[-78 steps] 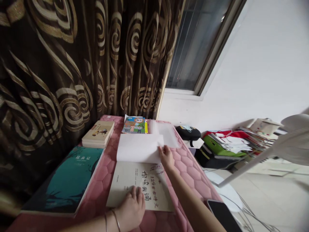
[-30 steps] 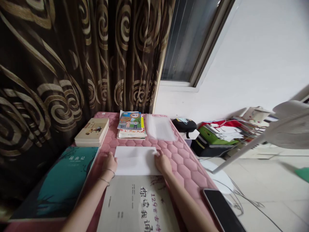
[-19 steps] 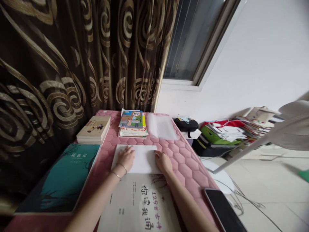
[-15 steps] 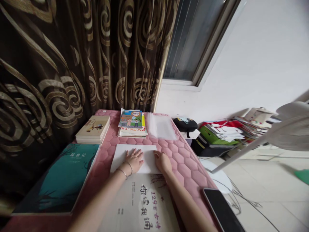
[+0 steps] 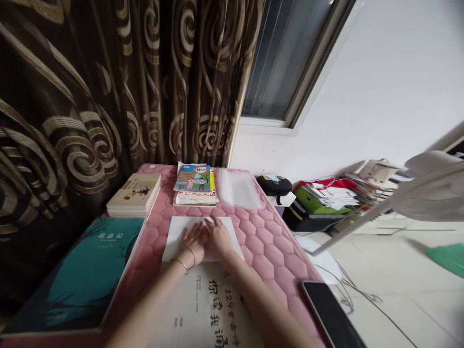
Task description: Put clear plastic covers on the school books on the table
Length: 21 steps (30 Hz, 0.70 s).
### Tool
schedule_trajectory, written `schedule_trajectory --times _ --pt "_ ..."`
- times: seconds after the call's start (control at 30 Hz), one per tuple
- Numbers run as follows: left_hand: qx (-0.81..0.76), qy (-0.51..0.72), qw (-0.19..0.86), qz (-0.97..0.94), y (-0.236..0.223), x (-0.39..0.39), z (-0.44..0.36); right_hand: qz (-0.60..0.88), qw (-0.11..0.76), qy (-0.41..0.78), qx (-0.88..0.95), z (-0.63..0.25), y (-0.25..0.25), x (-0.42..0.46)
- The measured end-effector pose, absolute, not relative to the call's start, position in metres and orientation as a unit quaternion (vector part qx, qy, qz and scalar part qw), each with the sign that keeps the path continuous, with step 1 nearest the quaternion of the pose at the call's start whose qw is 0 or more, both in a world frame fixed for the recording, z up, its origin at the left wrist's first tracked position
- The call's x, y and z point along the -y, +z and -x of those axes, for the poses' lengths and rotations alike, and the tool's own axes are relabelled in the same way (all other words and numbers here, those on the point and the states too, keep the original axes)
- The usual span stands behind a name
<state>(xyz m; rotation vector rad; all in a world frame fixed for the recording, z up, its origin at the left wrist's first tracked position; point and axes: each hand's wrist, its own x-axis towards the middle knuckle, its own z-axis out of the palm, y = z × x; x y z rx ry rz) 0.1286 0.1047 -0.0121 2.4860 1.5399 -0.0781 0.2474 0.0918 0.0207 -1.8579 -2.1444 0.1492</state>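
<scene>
A white sheet [image 5: 232, 249] lies on the pink padded tabletop [image 5: 268, 241], at the far end of a pale book cover [image 5: 192, 304] with large handwritten-style Chinese characters. My left hand [image 5: 194, 242], with thin bangles at the wrist, rests palm down on the sheet with its fingers stretched. Right beside it, my right hand [image 5: 218, 238] lies on the same sheet, fingers reaching forward and touching or nearly touching the left hand. Both hands seem to hold nothing. The sheet's middle is hidden under them.
A teal book [image 5: 90, 275] and a beige book stack [image 5: 136, 193] stand on the left. Farther back are colourful textbooks [image 5: 194, 181] and clear plastic covers [image 5: 241, 188]. A phone [image 5: 331, 311] lies at the right edge. Beyond stand a black case [image 5: 273, 186] and a white fan [image 5: 427, 186].
My right hand has left the sheet's right edge and moved left, beside my left hand. My left hand stays flat on the sheet. The view has shifted slightly.
</scene>
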Motion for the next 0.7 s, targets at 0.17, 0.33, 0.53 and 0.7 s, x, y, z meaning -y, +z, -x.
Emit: schedule_trajectory --times 0.17,0.33,0.53,0.7 --pt "-0.523 -0.026 0.106 -0.845 -0.012 -0.104 -0.131 0.588 0.062 0.170 0.788 -0.238 0.008 -0.116" --pt "-0.566 0.001 0.097 -0.819 -0.009 -0.105 -0.128 0.621 0.015 0.147 0.770 -0.284 -0.007 -0.119" --pt "-0.695 -0.014 0.056 -0.717 -0.001 -0.123 -0.117 0.665 0.050 0.090 0.740 -0.298 -0.022 -0.113" --pt "-0.704 0.016 0.056 -0.708 0.002 -0.131 -0.141 0.665 0.045 0.089 0.740 -0.294 -0.023 -0.113"
